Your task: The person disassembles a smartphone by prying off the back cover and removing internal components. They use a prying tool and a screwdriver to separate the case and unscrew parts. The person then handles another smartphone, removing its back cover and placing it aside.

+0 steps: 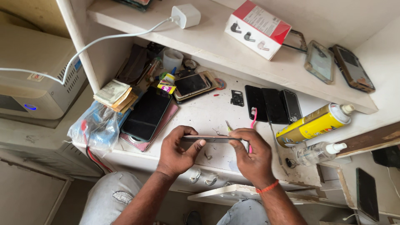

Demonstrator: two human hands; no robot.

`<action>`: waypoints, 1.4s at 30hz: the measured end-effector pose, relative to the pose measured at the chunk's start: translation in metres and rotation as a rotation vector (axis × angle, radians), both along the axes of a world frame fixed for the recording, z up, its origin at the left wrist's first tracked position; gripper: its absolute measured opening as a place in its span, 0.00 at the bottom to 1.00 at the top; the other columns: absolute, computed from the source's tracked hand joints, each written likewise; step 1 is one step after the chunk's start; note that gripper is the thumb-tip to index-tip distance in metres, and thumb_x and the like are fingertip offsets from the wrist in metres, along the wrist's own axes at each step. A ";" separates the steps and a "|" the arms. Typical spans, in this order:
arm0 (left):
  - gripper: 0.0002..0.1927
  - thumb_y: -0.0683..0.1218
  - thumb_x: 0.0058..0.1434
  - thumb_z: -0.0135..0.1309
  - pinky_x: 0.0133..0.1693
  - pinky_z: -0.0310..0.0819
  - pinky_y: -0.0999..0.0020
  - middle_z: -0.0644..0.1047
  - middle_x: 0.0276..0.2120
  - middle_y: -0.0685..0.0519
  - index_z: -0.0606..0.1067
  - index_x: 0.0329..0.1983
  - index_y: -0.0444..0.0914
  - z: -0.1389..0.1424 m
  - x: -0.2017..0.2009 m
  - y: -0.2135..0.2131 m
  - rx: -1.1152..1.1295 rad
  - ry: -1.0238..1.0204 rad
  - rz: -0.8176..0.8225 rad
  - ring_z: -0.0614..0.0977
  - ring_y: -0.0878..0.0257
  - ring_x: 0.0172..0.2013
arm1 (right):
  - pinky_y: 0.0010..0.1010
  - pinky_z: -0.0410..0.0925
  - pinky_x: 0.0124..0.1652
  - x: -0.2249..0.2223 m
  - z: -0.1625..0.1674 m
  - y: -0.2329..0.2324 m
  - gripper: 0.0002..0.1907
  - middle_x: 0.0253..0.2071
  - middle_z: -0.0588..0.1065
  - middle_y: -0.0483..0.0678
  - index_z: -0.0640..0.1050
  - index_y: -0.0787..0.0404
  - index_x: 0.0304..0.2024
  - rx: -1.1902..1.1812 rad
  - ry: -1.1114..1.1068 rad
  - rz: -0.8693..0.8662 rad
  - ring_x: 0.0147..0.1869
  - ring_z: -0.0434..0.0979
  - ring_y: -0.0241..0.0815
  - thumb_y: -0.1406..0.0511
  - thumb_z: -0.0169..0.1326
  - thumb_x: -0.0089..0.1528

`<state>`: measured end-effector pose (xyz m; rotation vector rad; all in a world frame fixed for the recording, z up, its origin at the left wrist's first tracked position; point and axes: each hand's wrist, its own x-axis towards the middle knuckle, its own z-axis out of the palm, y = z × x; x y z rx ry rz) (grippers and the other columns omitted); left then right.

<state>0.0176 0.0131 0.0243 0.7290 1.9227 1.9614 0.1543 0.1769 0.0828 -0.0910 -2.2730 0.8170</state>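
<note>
A slim phone (210, 138) is held edge-on above the white worktable (208, 112), between both hands. The left hand (177, 152) is closed on its left end, with the thumb pressed along the upper edge. The right hand (250, 154) is closed on the right end, the fingers curled over the top. The hands are kept apart, one at each end, and both are clamped on the phone.

The phone is judged to be light and stiff, but thin, so it can be bent or cracked if it is twisted between the two ends. The glass face is probably smooth and slippery; a grip on the narrow side edges, as is seen now, is considered safer than a grip on the flat faces.

Just beyond the right hand, a pink-handled tool (253, 117) and a small yellow-green tool (228, 126) are lying on the table. A yellow spray can (314, 124) and a clear bottle (318, 152) are lying at the right. Several dark phones (273, 104) are laid further back.
</note>
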 end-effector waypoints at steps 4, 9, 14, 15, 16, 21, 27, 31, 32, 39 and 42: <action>0.10 0.43 0.58 0.67 0.42 0.77 0.75 0.82 0.36 0.56 0.78 0.39 0.36 -0.001 0.010 0.003 0.307 -0.056 -0.118 0.81 0.70 0.38 | 0.26 0.72 0.50 0.011 0.010 -0.007 0.08 0.45 0.78 0.50 0.75 0.65 0.47 -0.145 0.074 0.045 0.50 0.78 0.38 0.75 0.57 0.65; 0.10 0.43 0.56 0.68 0.42 0.77 0.75 0.83 0.35 0.57 0.80 0.38 0.36 -0.001 -0.001 0.009 0.247 -0.052 -0.095 0.81 0.71 0.37 | 0.27 0.71 0.52 0.002 0.024 0.001 0.09 0.45 0.78 0.50 0.78 0.65 0.45 0.027 0.015 -0.038 0.50 0.79 0.39 0.73 0.60 0.63; 0.11 0.44 0.58 0.67 0.40 0.76 0.74 0.82 0.34 0.56 0.79 0.39 0.36 -0.011 -0.018 0.011 0.222 -0.168 -0.193 0.80 0.71 0.36 | 0.26 0.74 0.47 -0.010 0.021 -0.003 0.08 0.43 0.80 0.48 0.82 0.63 0.41 0.056 -0.071 -0.054 0.47 0.82 0.37 0.70 0.66 0.59; 0.11 0.44 0.58 0.67 0.40 0.76 0.75 0.82 0.34 0.56 0.79 0.39 0.36 -0.014 -0.019 0.010 0.219 -0.186 -0.206 0.80 0.71 0.36 | 0.27 0.74 0.47 -0.013 0.019 -0.005 0.09 0.43 0.80 0.48 0.82 0.63 0.41 0.049 -0.090 -0.052 0.47 0.82 0.38 0.69 0.66 0.58; 0.11 0.44 0.58 0.67 0.40 0.76 0.75 0.82 0.34 0.56 0.79 0.39 0.36 -0.016 -0.019 0.010 0.218 -0.191 -0.199 0.80 0.71 0.36 | 0.27 0.74 0.46 -0.015 0.017 -0.006 0.10 0.43 0.80 0.48 0.83 0.63 0.41 0.042 -0.108 -0.049 0.47 0.81 0.38 0.69 0.67 0.57; 0.10 0.44 0.58 0.67 0.42 0.76 0.74 0.82 0.38 0.55 0.79 0.40 0.36 -0.026 -0.019 0.008 0.284 -0.176 -0.183 0.80 0.71 0.38 | 0.27 0.73 0.47 -0.018 0.011 -0.009 0.12 0.42 0.79 0.48 0.82 0.62 0.41 0.100 -0.127 -0.068 0.47 0.81 0.38 0.69 0.69 0.56; 0.11 0.43 0.58 0.67 0.44 0.78 0.73 0.83 0.40 0.54 0.79 0.40 0.36 -0.025 -0.022 0.005 0.273 -0.252 -0.220 0.81 0.70 0.40 | 0.26 0.74 0.44 -0.019 0.012 -0.009 0.12 0.39 0.80 0.47 0.81 0.62 0.39 0.057 -0.126 -0.095 0.43 0.81 0.36 0.68 0.70 0.55; 0.10 0.43 0.58 0.67 0.44 0.78 0.73 0.83 0.39 0.55 0.79 0.41 0.37 -0.023 -0.023 0.003 0.288 -0.245 -0.232 0.81 0.70 0.40 | 0.25 0.74 0.45 -0.019 0.014 -0.008 0.11 0.40 0.81 0.47 0.81 0.62 0.39 0.051 -0.128 -0.054 0.45 0.82 0.36 0.69 0.70 0.56; 0.11 0.43 0.58 0.67 0.44 0.78 0.73 0.83 0.39 0.55 0.79 0.41 0.37 -0.022 -0.023 0.002 0.289 -0.257 -0.236 0.81 0.69 0.40 | 0.25 0.74 0.45 -0.019 0.015 -0.008 0.11 0.40 0.81 0.47 0.81 0.62 0.39 0.052 -0.133 -0.048 0.45 0.82 0.36 0.69 0.69 0.56; 0.11 0.43 0.57 0.68 0.44 0.77 0.73 0.83 0.38 0.55 0.79 0.41 0.36 -0.021 -0.023 0.001 0.309 -0.287 -0.243 0.81 0.69 0.39 | 0.24 0.74 0.46 -0.014 0.009 -0.002 0.11 0.43 0.80 0.49 0.79 0.67 0.46 -0.215 -0.149 0.089 0.47 0.80 0.34 0.74 0.63 0.61; 0.11 0.42 0.57 0.67 0.44 0.77 0.73 0.83 0.38 0.55 0.79 0.41 0.36 -0.021 -0.024 0.000 0.314 -0.295 -0.225 0.81 0.69 0.40 | 0.24 0.74 0.50 -0.009 0.007 0.005 0.12 0.45 0.79 0.50 0.77 0.70 0.49 -0.335 -0.127 0.110 0.50 0.79 0.33 0.76 0.60 0.63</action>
